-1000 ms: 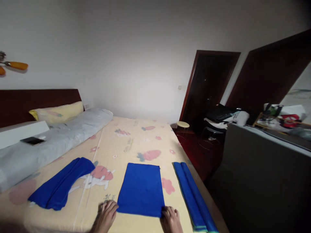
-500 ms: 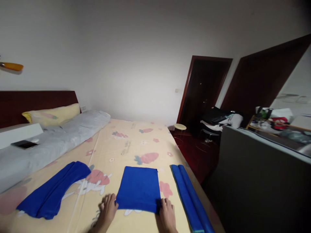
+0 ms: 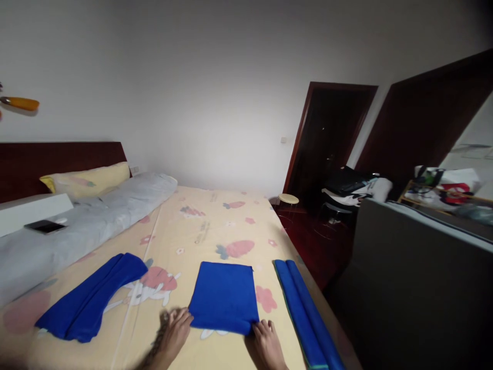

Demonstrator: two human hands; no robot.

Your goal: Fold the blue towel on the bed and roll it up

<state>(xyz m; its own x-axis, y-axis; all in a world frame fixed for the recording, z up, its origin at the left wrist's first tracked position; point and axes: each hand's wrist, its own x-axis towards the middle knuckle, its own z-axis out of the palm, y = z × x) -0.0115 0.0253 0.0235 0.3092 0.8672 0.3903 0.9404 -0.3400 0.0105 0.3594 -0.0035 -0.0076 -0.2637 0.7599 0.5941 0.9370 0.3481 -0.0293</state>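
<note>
A blue cloth (image 3: 225, 295), folded to a near-square, lies flat on the bed in front of me. My left hand (image 3: 177, 329) is closed at its near left corner. At the near right corner my right hand (image 3: 267, 341) is closed on the cloth, with the near edge slightly raised there. The fingertips of both hands are partly hidden. To the right lies a long blue cloth (image 3: 304, 313) with green edging, rolled in from both sides. Another blue cloth (image 3: 96, 295), loosely bunched and curved, rests to the left.
The bed (image 3: 208, 216) has a patterned sheet. A grey blanket (image 3: 111, 210), a pillow (image 3: 88, 180) and a dark tablet-like device (image 3: 45, 226) are at the left. A stool (image 3: 288, 199) stands beyond the bed. A dark cabinet-like block (image 3: 400, 288) stands to the right.
The view has shifted slightly, so the scene appears a little further right. Both hands stay at the near corners of the square cloth, whose near edge looks slightly more turned up at the right.
</note>
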